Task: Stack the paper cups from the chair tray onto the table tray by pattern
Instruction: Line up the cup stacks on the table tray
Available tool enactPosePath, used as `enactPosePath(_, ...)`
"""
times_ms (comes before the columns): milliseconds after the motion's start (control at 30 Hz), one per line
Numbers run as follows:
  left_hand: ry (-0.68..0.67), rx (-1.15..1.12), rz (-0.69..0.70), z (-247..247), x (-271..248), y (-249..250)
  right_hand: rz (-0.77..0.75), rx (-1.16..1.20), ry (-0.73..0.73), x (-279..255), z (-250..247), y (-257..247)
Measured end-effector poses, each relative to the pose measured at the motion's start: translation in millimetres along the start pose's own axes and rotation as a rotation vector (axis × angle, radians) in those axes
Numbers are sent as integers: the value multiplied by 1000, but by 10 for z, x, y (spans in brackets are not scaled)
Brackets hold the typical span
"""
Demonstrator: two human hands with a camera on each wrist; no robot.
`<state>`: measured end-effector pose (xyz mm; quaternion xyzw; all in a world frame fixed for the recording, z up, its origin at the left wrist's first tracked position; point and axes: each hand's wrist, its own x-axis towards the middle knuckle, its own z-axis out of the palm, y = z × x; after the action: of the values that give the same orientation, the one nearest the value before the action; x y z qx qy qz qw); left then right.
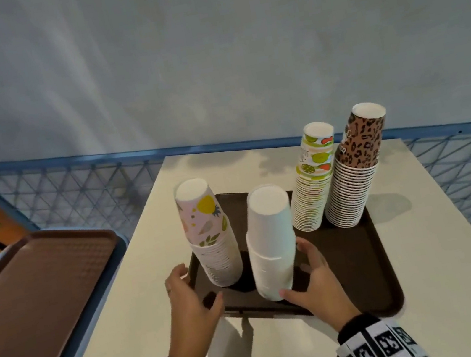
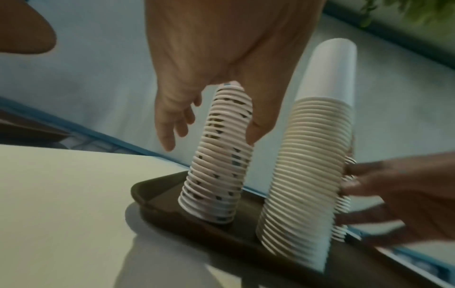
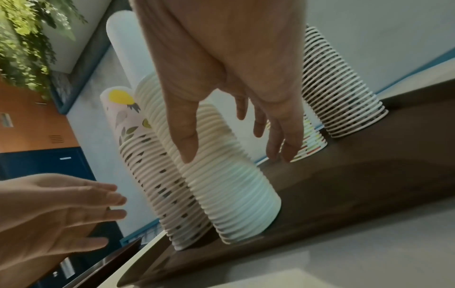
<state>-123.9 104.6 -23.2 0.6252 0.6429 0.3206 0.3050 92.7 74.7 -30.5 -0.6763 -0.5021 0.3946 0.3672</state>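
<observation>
Left hand (image 1: 188, 303): pineapple-print stack (image 1: 213, 238) directly ahead, plain white stack (image 1: 270, 244) just to its right, narrow gap between. Right hand (image 1: 313, 280): white stack at thumb side; bare dark tray (image 1: 364, 266) floor ahead and right; citrus stack (image 1: 312, 178), leopard stack (image 1: 354, 167) farther ahead.

Left hand (image 1: 190, 298) spread loose, right hand (image 1: 316, 278) likewise, fingers extended

Four cup stacks (image 1: 271, 244), two trays (image 1: 362, 253), two hands (image 1: 190, 298).
</observation>
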Motion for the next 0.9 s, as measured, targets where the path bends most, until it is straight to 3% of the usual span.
enactPosePath(67, -91, -44, -19, -34, 227, -29, 22, 16, 44, 13, 132, -46)
enactPosePath(300, -266, -249, 125, -12, 713, -156, 123, 101, 271, 63, 546, -119)
enactPosePath(533, -298, -235, 85, 70, 899, -170, 123, 145, 373, 178, 648, -190)
enactPosePath(900, -236, -256, 79, 232, 1558, 9, 60, 28, 345, 1000, 539, -232)
